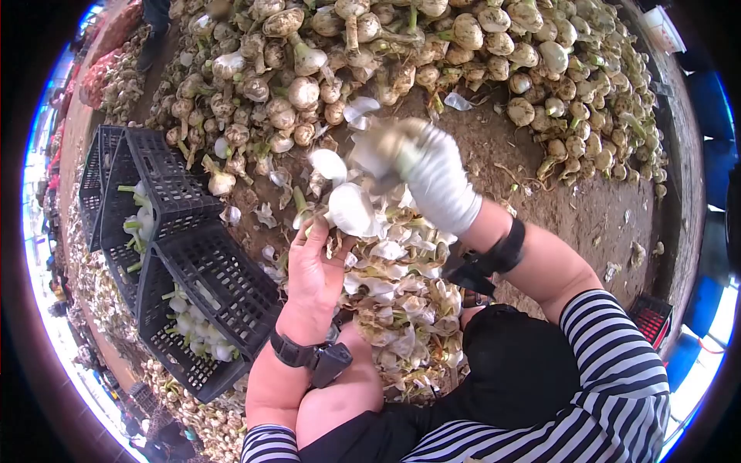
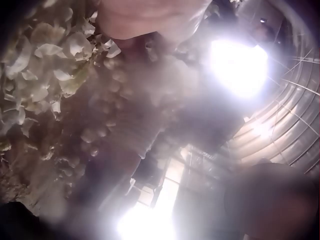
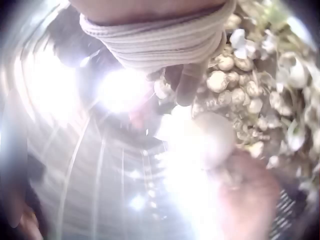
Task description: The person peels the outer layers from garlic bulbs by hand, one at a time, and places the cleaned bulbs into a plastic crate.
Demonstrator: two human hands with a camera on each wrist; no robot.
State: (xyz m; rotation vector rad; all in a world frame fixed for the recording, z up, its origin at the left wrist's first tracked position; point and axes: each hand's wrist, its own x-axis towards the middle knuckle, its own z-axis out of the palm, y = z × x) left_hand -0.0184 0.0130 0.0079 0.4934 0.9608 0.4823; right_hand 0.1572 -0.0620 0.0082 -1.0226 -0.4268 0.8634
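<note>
In the head view my bare left hand (image 1: 315,270) holds a white, peeled garlic bulb (image 1: 352,210) from below, fingers and thumb at its stem end. The right wrist view shows this bulb (image 3: 212,140) glaring white above the left fingers. My right hand (image 1: 432,174), in a white glove with dirty fingers, is up and to the right of the bulb and blurred by motion; I cannot tell whether it grips anything. Loose white skin (image 1: 328,163) appears between the bulb and the glove. In the left wrist view the hands' work is mostly washed out by glare.
Unpeeled garlic bulbs (image 1: 463,35) are heaped across the far side. Black plastic crates (image 1: 220,266) on the left contain trimmed white garlic (image 1: 197,332). Peeled skins (image 1: 401,309) pile up between the person's legs. A red crate (image 1: 651,318) is at the right edge.
</note>
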